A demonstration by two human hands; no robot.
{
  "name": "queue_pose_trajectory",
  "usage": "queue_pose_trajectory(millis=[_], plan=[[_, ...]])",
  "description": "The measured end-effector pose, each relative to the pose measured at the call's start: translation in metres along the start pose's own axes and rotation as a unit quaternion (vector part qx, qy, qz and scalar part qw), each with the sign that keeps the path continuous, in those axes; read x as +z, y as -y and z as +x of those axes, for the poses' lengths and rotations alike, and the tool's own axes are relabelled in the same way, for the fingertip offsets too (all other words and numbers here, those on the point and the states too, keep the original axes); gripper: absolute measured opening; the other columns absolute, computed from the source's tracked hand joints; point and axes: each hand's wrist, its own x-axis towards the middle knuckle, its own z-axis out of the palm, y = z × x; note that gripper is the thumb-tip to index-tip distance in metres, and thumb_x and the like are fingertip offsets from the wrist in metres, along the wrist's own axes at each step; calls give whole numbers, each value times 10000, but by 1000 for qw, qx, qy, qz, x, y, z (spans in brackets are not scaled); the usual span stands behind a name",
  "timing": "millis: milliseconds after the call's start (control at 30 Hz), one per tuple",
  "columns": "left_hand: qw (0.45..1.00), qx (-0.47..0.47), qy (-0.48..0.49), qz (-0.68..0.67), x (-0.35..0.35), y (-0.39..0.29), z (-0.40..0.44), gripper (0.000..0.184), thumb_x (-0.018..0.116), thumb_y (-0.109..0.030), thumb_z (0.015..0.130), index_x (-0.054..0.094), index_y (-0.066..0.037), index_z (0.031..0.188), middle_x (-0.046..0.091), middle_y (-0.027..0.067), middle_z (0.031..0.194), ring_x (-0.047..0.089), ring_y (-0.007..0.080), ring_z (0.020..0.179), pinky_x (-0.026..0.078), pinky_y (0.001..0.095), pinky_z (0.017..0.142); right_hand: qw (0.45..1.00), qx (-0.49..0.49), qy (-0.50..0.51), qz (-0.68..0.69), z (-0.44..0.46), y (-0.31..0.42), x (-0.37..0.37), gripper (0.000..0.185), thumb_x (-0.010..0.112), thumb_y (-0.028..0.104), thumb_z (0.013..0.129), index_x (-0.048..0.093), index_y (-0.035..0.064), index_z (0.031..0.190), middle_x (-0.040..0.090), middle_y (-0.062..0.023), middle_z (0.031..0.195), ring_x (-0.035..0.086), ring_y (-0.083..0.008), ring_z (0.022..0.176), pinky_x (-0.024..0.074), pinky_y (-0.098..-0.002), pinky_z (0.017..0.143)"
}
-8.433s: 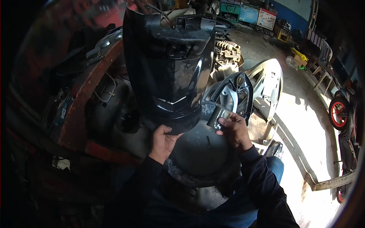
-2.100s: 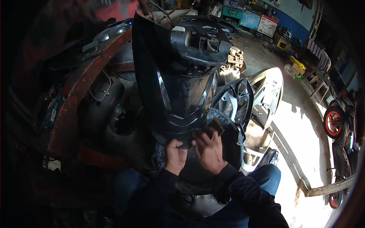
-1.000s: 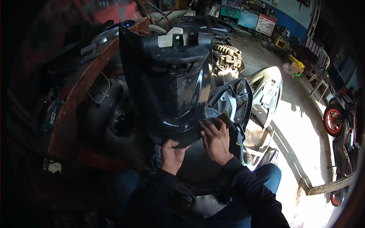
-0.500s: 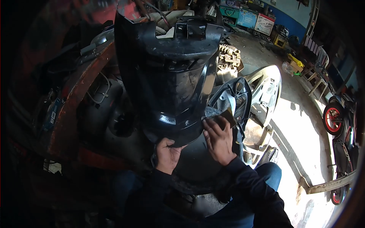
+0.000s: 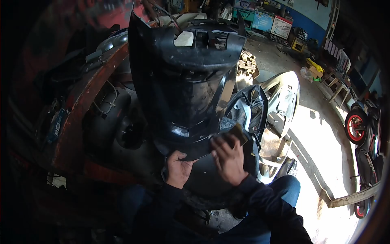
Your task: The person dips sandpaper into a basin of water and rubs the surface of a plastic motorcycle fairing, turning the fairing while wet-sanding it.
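A large glossy black plastic panel (image 5: 183,93) stands upright in front of me over a dark round basin (image 5: 207,175). My left hand (image 5: 179,168) grips the panel's lower edge, thumb on the near face. Against the lower right edge lies my right hand (image 5: 228,156), its fingers bent and slightly blurred around a thin brownish sheet (image 5: 243,136) that sticks out beyond the fingertips.
Right of the panel are a black plastic frame (image 5: 264,107) and a silver-white fairing (image 5: 286,97). A rusty red metal beam (image 5: 83,103) runs along the left. Farther right stand a motorcycle with a red-rimmed wheel (image 5: 355,124) and a chair (image 5: 344,63).
The panel has tilted and shifted slightly right since a moment ago. My right hand has slid a little left and down along its edge with the sheet. My left hand keeps its hold.
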Motion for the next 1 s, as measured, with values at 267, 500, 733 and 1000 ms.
queue_pose_trajectory(millis=[267, 500, 733, 1000], plan=[[1000, -9, -15, -21, -8, 9, 4, 497, 455, -30, 752, 528, 140, 1212, 612, 229, 1265, 583, 390, 1202, 410, 590, 1088, 1000, -2, 12, 12, -4, 4, 9, 303, 638, 150, 885, 674, 59, 1172, 618, -75, 1233, 490, -376, 1167, 430, -464, 923], [998, -17, -51, -17, -5, 6, 5, 488, 443, -42, 755, 532, 151, 1194, 612, 241, 1259, 589, 389, 1197, 427, 586, 1075, 999, -24, 15, 19, -4, 6, 8, 309, 626, 144, 885, 670, 51, 1176, 630, -71, 1203, 475, -376, 1193, 418, -493, 935], [999, -18, -7, -30, -15, 9, 11, 490, 436, -28, 751, 522, 151, 1199, 593, 263, 1267, 575, 397, 1211, 410, 599, 1091, 1000, -20, 18, 1, -4, -4, 13, 326, 636, 179, 883, 672, 66, 1186, 621, -62, 1237, 488, -371, 1176, 438, -482, 896], [997, 2, -77, -15, -11, 28, 11, 465, 446, -19, 747, 541, 140, 1173, 619, 247, 1213, 607, 397, 1149, 461, 582, 1050, 1000, 3, 16, 20, 2, 6, 22, 318, 652, 147, 841, 682, 29, 1135, 637, -97, 1161, 502, -369, 1125, 415, -457, 962]])
